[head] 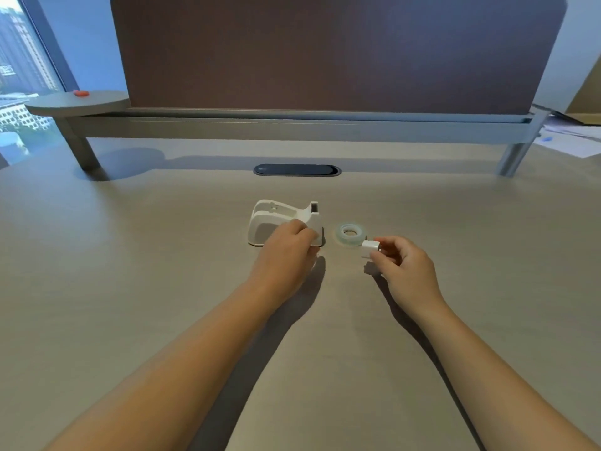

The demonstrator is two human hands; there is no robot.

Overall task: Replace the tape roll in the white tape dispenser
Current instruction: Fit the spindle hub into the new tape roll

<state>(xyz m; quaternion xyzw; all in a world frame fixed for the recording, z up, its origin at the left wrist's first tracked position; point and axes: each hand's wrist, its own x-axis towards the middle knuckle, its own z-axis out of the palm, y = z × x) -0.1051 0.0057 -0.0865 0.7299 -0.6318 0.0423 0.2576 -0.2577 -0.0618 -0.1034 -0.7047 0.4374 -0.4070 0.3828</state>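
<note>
The white tape dispenser (276, 219) stands on the desk (130, 255) at the centre, its cutter end pointing right and its roll slot showing no roll. My left hand (287, 252) rests against its near side and grips it. Just right of the dispenser a clear tape roll (349, 234) lies flat on the desk. My right hand (403, 268) pinches a small white spool core (369, 249) between thumb and fingers, a little in front and to the right of the roll, not touching it.
A dark oval cable port (296, 170) sits in the desk behind the dispenser. A raised shelf (292, 125) with a brown divider panel (325, 50) spans the back. Papers (572, 138) lie at the far right; a round side shelf (78, 104) carries a small orange object (81, 92).
</note>
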